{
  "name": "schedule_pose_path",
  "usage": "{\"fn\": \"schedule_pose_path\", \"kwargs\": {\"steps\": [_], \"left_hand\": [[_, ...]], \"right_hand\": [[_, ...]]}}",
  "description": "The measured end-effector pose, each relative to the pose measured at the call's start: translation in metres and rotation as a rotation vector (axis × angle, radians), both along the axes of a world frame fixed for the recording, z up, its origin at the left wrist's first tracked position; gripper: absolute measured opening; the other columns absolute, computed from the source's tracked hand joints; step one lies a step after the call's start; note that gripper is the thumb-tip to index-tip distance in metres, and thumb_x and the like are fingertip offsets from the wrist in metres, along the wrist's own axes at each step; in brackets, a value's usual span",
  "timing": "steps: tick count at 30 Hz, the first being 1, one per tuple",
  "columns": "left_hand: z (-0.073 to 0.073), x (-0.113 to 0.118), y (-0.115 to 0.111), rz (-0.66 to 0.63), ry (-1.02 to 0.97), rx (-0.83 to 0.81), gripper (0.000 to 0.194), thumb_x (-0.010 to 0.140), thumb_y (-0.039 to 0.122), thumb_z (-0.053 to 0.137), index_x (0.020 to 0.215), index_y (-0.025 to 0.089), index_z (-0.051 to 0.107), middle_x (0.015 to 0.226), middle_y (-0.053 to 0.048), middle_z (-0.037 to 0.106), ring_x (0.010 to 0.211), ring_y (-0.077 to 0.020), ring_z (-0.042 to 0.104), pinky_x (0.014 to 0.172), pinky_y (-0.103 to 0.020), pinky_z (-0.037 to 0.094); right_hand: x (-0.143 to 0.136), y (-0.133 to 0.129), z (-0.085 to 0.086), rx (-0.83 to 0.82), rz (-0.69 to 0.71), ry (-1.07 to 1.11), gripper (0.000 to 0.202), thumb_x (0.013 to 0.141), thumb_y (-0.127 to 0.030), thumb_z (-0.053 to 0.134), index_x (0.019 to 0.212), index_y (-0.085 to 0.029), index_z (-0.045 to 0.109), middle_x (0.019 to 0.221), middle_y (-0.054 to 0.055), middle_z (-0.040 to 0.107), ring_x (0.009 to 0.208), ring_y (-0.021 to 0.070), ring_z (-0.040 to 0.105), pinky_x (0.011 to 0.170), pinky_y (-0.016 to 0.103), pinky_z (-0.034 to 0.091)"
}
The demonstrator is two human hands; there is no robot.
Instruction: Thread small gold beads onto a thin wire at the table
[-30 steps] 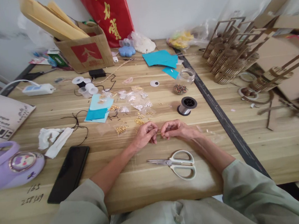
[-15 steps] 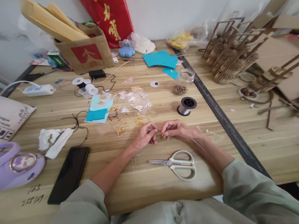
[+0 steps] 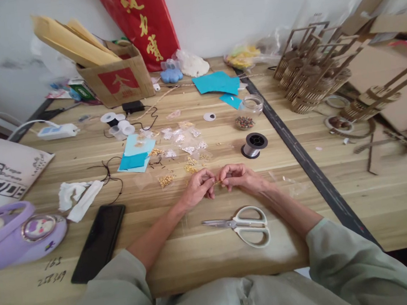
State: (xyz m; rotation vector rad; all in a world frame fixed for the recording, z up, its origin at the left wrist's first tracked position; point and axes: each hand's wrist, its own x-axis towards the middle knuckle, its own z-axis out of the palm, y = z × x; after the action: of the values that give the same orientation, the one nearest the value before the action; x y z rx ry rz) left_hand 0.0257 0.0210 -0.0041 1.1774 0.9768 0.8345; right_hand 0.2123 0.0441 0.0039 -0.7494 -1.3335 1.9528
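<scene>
My left hand and my right hand meet over the middle of the table, fingertips nearly touching. Both are closed in a pinch on a small string of gold beads, which shows between them. Its ends are hidden by my fingers. Scissors with pale handles lie on the wood between my forearms, blades pointing left. Just beyond my hands are loose gold beads and a small heap of gold beads. A spool of thin clear line or wire stands behind my right hand.
A black phone and a purple object with a handle lie at left. Farther back are blue cards, a jar of mixed beads and a cardboard box. Brown slatted baskets stand at right.
The whole view has shifted slightly, with things at left appearing lower and farther right. My hands keep their pinch on the gold beads, nearly still.
</scene>
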Motion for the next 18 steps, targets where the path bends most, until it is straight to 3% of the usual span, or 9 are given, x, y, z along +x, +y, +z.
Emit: {"fn": "schedule_pose_path", "kwargs": {"steps": [7,18], "left_hand": [[-0.0001,-0.0003,-0.0001,-0.004,0.006,0.039,0.032,0.078,0.044,0.061,0.08,0.016,0.047,0.05,0.006,0.054,0.04,-0.0085,0.054,0.041,-0.018,0.043],[0.007,-0.0001,-0.0003,0.021,0.039,0.006,0.031,0.076,0.042,0.064,0.079,0.014,0.052,0.063,0.0,0.062,0.049,-0.0089,0.057,0.045,-0.019,0.045]], "right_hand": [[-0.0036,-0.0021,-0.003,-0.017,-0.017,0.068,0.017,0.075,-0.026,0.073,0.081,-0.014,0.062,0.07,0.002,0.068,0.061,0.0091,0.062,0.053,0.017,0.05],[-0.001,0.0012,-0.0061,-0.107,-0.079,0.052,0.023,0.069,-0.028,0.076,0.079,-0.013,0.062,0.067,0.001,0.066,0.055,0.0072,0.06,0.048,0.015,0.048]]}}
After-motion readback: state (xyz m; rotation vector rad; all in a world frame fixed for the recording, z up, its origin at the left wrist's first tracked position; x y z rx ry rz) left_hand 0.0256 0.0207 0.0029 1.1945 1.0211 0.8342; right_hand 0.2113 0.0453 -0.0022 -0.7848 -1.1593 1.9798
